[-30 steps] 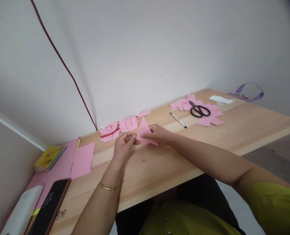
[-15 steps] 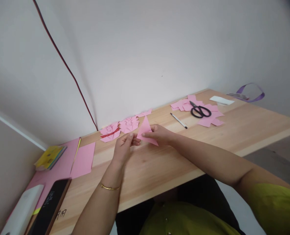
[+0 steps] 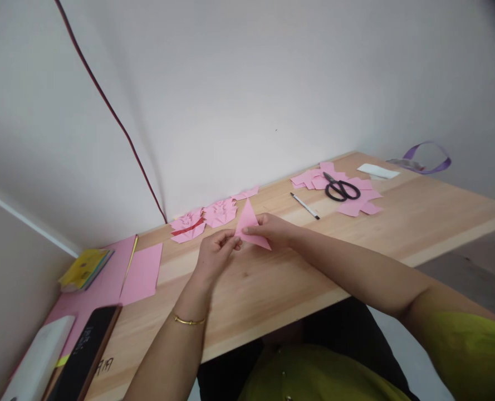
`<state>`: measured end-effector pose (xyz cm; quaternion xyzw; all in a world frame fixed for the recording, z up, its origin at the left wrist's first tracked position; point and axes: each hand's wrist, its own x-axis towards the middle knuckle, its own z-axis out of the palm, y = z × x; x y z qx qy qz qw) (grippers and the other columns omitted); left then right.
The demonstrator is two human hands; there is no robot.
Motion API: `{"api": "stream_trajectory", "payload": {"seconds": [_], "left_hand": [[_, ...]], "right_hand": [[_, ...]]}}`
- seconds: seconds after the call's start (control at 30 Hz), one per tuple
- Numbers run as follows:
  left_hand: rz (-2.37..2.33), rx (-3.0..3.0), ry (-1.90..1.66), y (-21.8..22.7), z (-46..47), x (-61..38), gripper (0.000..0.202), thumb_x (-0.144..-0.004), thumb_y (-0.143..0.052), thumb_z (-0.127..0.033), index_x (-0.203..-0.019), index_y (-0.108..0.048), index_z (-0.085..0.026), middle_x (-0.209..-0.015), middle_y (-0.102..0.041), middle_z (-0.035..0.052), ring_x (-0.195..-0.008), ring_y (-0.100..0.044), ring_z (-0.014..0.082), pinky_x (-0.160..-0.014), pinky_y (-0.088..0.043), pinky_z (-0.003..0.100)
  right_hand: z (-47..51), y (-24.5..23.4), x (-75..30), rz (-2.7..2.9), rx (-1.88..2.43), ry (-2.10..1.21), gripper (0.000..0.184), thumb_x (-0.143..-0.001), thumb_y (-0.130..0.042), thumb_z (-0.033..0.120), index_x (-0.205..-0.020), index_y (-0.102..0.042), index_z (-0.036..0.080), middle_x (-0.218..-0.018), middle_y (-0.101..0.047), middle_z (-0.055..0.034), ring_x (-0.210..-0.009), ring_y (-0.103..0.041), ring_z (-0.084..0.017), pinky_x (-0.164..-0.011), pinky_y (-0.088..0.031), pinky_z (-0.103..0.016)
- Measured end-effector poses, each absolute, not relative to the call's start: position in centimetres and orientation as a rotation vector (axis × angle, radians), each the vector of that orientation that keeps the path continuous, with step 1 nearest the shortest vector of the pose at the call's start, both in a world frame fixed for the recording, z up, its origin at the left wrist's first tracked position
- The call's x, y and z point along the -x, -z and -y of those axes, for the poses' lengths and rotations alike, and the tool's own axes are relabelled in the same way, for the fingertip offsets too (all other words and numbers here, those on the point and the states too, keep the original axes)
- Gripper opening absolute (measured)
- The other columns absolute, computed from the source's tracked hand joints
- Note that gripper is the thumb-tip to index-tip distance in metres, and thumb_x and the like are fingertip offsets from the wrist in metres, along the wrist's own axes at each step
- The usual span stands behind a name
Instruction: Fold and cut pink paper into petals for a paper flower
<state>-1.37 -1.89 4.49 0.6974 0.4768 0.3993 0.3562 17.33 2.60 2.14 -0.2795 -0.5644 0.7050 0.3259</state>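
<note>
Pink paper triangle (image 3: 247, 217) is pinched in both grips: right hand (image 3: 274, 229) at three o'clock, left hand (image 3: 214, 252) at eight; neat creasing probably needs aligned edges.

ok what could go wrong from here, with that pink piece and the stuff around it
The folded pink piece is held up off the table between the right hand and left hand, so a crease might come out crooked. The scissors lie on pink cutouts; dragging them could bend some. The white pen lies loose and might roll if knocked.
</note>
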Motion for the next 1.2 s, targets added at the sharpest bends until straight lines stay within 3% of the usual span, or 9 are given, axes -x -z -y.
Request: {"api": "stream_trajectory", "payload": {"seconds": [0.27, 0.47, 0.7, 0.93, 1.1, 1.2], "left_hand": [[-1.235, -1.701, -1.035, -4.2, 1.9, 1.2, 0.021, -0.079, -0.058, -0.035, -0.073, -0.065, -0.017, -0.065, -0.065, 0.0025, -0.060, -0.060, 0.0130, -0.062, -0.047, 0.024], [-1.239, -1.601, -1.110, -3.6, 1.7, 1.2, 0.020, -0.076, -0.061, -0.035, -0.069, -0.062, -0.016, -0.058, -0.060, 0.0002, -0.055, -0.054, 0.0106, -0.056, -0.042, 0.022], [-1.248, -1.645, -1.122, -3.2, 1.3, 1.6, 0.021, -0.077, -0.059, -0.035, -0.067, -0.058, -0.017, -0.058, -0.057, -0.0016, -0.054, -0.051, 0.0099, -0.058, -0.040, 0.022], [-1.214, -1.534, -1.202, -3.2, 1.0, 1.6, 0.020, -0.073, -0.063, -0.035, -0.067, -0.060, -0.016, -0.058, -0.056, -0.0012, -0.055, -0.050, 0.0099, -0.058, -0.040, 0.023], [-1.116, -1.326, -1.238, -2.9, 0.9, 1.5, 0.017, -0.072, -0.065, -0.032, -0.067, -0.058, -0.017, -0.054, -0.053, -0.0033, -0.045, -0.043, 0.0072, -0.047, -0.032, 0.021], [-1.072, -1.309, -1.207, -2.9, 1.0, 1.5, 0.019, -0.075, -0.063, -0.030, -0.064, -0.053, -0.017, -0.047, -0.051, -0.0045, -0.041, -0.041, 0.0068, -0.045, -0.030, 0.021]], "right_hand": [[-2.6, -2.0, -17.4, 1.570, 0.783, -1.702, 0.035, -0.070, -0.068, 0.044, -0.085, -0.068, 0.012, -0.087, -0.068, -0.0067, -0.076, -0.060, -0.015, -0.065, -0.043, -0.024], [-2.5, -1.8, -16.8, 1.503, 0.767, -1.664, 0.037, -0.061, -0.075, 0.040, -0.084, -0.069, 0.012, -0.084, -0.069, -0.0055, -0.074, -0.061, -0.015, -0.066, -0.045, -0.026], [-2.5, -2.2, -16.9, 1.493, 0.827, -1.605, 0.039, -0.063, -0.073, 0.043, -0.085, -0.068, 0.012, -0.083, -0.068, -0.0067, -0.072, -0.060, -0.015, -0.064, -0.045, -0.026], [-2.9, -2.6, -17.1, 1.567, 0.828, -1.368, 0.036, -0.067, -0.067, 0.049, -0.071, -0.059, 0.014, -0.067, -0.054, 0.0012, -0.063, -0.048, -0.011, -0.058, -0.037, -0.024], [-2.8, -2.7, -17.2, 1.709, 0.893, -1.110, 0.040, -0.078, -0.056, 0.046, -0.055, -0.043, 0.016, -0.057, -0.038, 0.0041, -0.057, -0.037, -0.008, -0.055, -0.029, -0.023], [-2.8, -2.7, -17.1, 1.681, 0.866, -1.114, 0.034, -0.078, -0.056, 0.044, -0.060, -0.049, 0.016, -0.062, -0.044, 0.0027, -0.061, -0.041, -0.010, -0.058, -0.032, -0.023]]}}
